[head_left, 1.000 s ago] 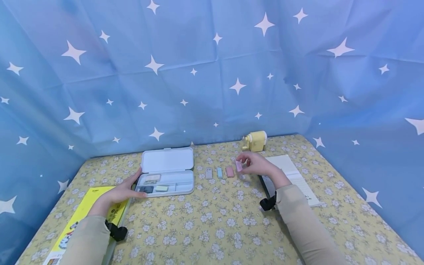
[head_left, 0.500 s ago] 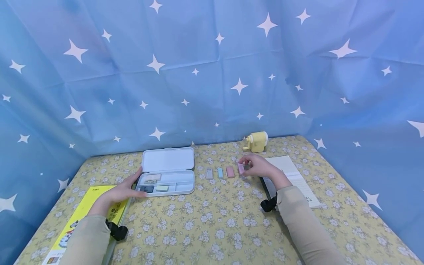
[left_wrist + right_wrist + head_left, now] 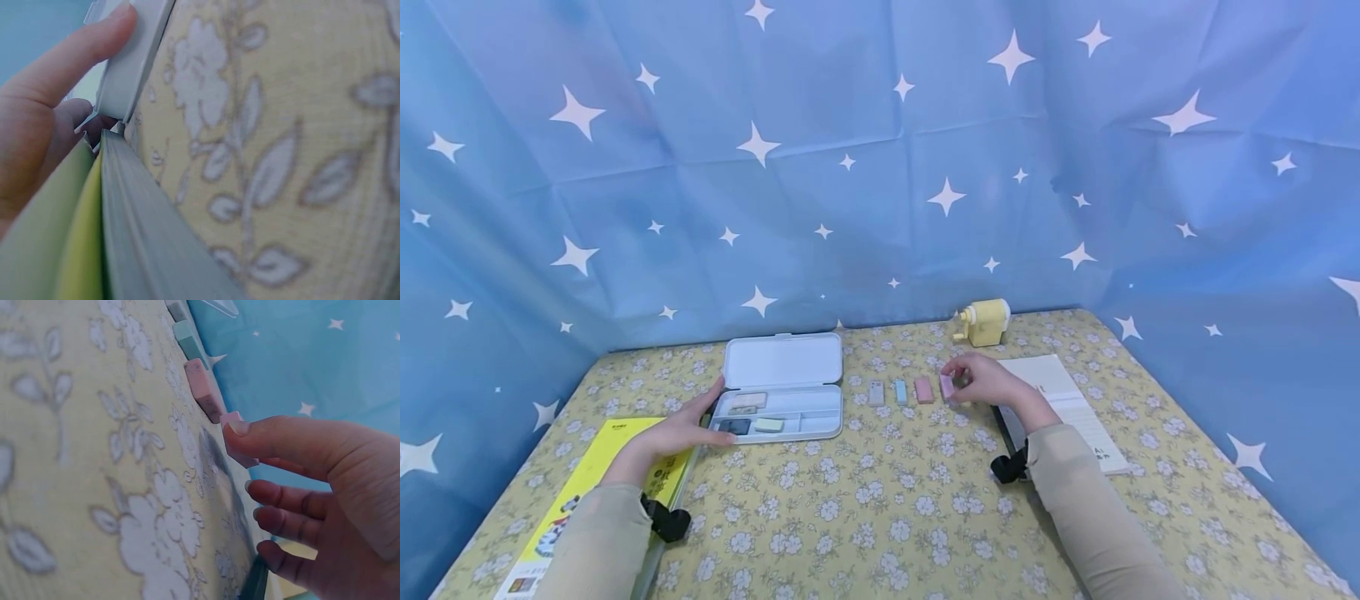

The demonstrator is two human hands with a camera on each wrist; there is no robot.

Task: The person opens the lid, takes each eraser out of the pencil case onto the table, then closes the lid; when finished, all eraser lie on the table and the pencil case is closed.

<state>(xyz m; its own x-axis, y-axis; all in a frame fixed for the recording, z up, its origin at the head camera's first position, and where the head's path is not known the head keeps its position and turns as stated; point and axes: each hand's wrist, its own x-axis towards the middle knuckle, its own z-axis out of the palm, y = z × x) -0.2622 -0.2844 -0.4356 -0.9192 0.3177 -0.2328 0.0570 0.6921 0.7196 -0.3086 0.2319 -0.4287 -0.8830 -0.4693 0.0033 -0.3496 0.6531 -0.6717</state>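
My right hand [image 3: 988,379] pinches a lilac-pink eraser [image 3: 947,387] between thumb and forefinger at the right end of a short row on the cloth. In the right wrist view the thumb lies over this eraser [image 3: 234,434], the other fingers loosely bent below. The row also has a grey eraser [image 3: 876,393], a blue one [image 3: 901,392] and a pink one [image 3: 923,389]. My left hand [image 3: 677,432] rests against the left side of an open white pencil case [image 3: 820,427], thumb along its front, fingers spread. Inside the case lie several erasers, including a pale green one [image 3: 769,425].
A yellow book [image 3: 591,471] lies under my left forearm. To the right, an open notebook [image 3: 1071,408] lies partly behind my right wrist. A yellow pencil sharpener [image 3: 987,322] stands at the back. The table has a floral cloth [image 3: 850,517]; a blue starry curtain [image 3: 820,183] hangs around it.
My right hand has lowered the lilac-pink eraser slightly to the right, bringing it upright beside the pink one. My left hand stays at the pencil case. The view has shifted a little.
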